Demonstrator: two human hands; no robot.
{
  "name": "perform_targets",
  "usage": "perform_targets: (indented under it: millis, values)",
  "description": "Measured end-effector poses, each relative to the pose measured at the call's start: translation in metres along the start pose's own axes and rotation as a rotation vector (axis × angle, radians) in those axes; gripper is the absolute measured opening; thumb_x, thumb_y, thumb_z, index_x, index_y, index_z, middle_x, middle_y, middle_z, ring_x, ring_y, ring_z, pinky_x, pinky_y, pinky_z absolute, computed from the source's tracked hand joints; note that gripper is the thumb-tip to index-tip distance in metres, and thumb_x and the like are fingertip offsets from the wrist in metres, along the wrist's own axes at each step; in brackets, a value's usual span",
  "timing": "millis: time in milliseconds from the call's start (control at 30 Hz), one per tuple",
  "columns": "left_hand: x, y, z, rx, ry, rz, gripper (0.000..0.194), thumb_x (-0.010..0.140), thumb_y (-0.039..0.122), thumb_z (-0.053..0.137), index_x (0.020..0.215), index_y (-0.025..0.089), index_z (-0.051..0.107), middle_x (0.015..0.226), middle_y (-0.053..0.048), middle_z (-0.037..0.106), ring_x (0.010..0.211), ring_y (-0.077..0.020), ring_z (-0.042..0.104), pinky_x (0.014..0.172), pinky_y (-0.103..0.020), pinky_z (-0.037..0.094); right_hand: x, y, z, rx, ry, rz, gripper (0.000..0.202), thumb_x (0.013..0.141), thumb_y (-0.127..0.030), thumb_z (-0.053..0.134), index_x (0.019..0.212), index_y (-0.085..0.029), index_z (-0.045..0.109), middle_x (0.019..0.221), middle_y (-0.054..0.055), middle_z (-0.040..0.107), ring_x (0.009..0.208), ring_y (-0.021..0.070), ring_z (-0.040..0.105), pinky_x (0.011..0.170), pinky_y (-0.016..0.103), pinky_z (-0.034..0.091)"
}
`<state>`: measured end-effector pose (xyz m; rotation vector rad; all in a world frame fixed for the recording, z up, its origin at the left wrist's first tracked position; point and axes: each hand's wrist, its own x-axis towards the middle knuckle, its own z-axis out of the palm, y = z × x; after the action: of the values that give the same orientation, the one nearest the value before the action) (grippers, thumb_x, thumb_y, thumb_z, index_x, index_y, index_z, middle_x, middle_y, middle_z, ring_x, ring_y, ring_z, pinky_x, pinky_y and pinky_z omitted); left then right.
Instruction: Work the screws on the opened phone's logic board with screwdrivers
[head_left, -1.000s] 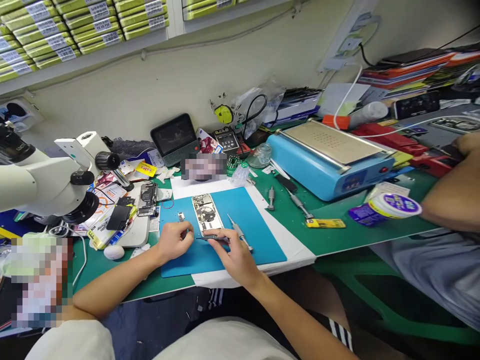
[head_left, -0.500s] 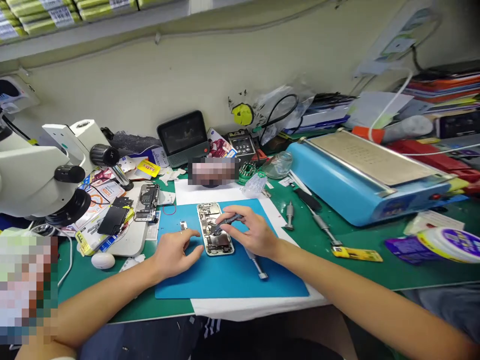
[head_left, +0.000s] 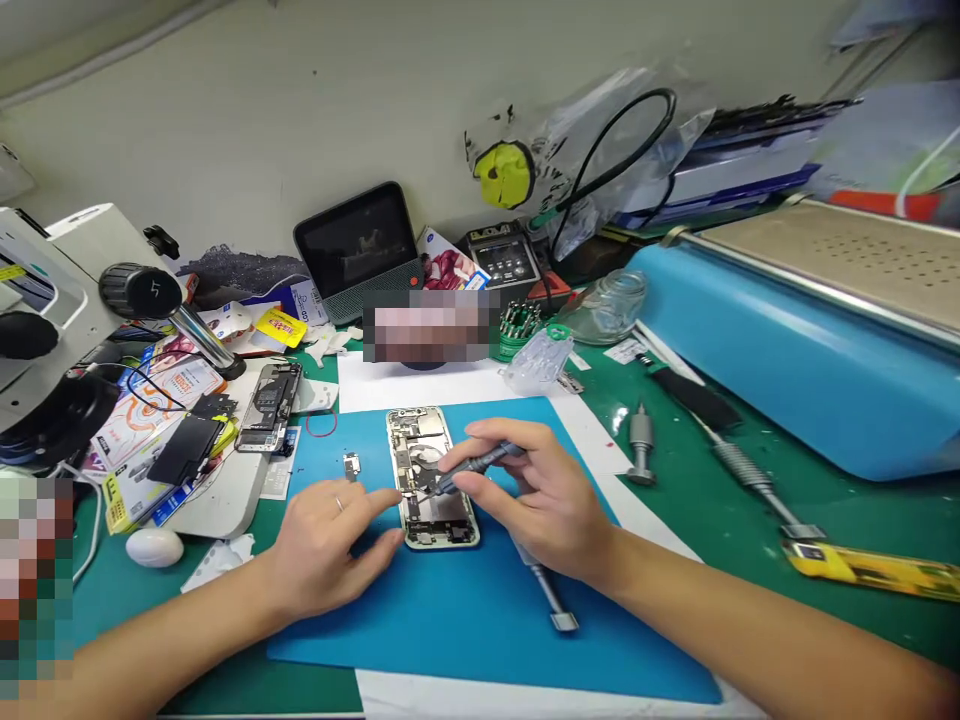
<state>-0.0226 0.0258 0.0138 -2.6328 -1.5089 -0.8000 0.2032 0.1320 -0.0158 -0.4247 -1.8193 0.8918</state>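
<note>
An opened smartphone (head_left: 424, 450) with its inner parts bare lies on the blue mat (head_left: 337, 630). My right hand (head_left: 551, 500) grips a dark grey screwdriver (head_left: 480, 466) between thumb and fingers, slanted so its thin end points at the phone's middle left part. Whether the tip touches is too small to tell. My left hand (head_left: 330, 545) has its index finger stretched onto the phone's left edge, the thumb near the lower left corner. Below my right hand lies another screwdriver (head_left: 553, 598), partly hidden. A small metal part (head_left: 352, 466) sits left of the phone.
A second opened phone (head_left: 270, 408) rests on the microscope (head_left: 67, 400) base at left. More screwdrivers (head_left: 641, 445) and a yellow cutter (head_left: 862, 570) lie to the right, before a blue machine (head_left: 750, 370). Behind are a screen device (head_left: 360, 250) and a bit holder (head_left: 519, 330).
The view has come closer to the mat. The screwdriver's tip has shifted down and left over the phone, and my left index finger now reaches onto the phone's edge.
</note>
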Motion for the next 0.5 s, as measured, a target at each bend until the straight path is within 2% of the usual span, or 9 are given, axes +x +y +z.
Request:
perform_targets:
  millis: [100,200,267,367,500]
  values:
    - [0.013,0.013,-0.006,-0.016,-0.022,0.000,0.027,0.103,0.030,0.057,0.127,0.020,0.053,0.088,-0.005,0.067,0.076,-0.0206,0.059,0.069,-0.034,0.044,0.001,0.001,0.000,0.008,0.040,0.036,0.027,0.104,-0.033,0.060,0.127,-0.027,0.049,0.092,0.002,0.076,0.084,0.0172,0.078,0.075,0.030,0.067]
    - [0.021,0.016,-0.003,-0.122,0.088,-0.037,0.022,0.103,0.033,0.057,0.119,0.021,0.051,0.089,-0.003,0.063,0.078,-0.0202,0.057,0.071,-0.033,0.044,0.000,0.002,-0.001,-0.002,0.065,0.077,0.029,0.103,-0.035,0.062,0.127,-0.027,0.050,0.090,0.001,0.075,0.076,0.0162,0.077,0.072,0.030,0.067]
    - [0.022,0.011,0.004,-0.170,0.115,-0.050,0.019,0.102,0.032,0.058,0.117,0.021,0.052,0.089,-0.003,0.062,0.079,-0.0195,0.057,0.072,-0.032,0.044,0.000,0.001,-0.002,-0.001,0.075,0.080,0.029,0.102,-0.035,0.063,0.127,-0.028,0.051,0.090,0.000,0.075,0.074,0.0153,0.076,0.073,0.030,0.067]
    - [0.019,0.001,0.012,-0.208,0.077,-0.092,0.021,0.101,0.031,0.061,0.117,0.020,0.054,0.091,-0.003,0.063,0.082,-0.0194,0.058,0.075,-0.032,0.044,0.001,-0.001,-0.003,0.016,0.080,0.063,0.027,0.102,-0.035,0.064,0.126,-0.029,0.052,0.090,0.001,0.076,0.082,0.0167,0.078,0.073,0.029,0.067]
    - [0.018,-0.004,0.014,-0.233,0.016,-0.123,0.021,0.102,0.031,0.062,0.119,0.020,0.058,0.094,-0.003,0.065,0.086,-0.0197,0.059,0.078,-0.032,0.046,0.003,-0.003,-0.003,0.014,0.075,0.086,0.027,0.102,-0.037,0.064,0.124,-0.030,0.052,0.090,0.002,0.075,0.084,0.0181,0.079,0.073,0.031,0.068]
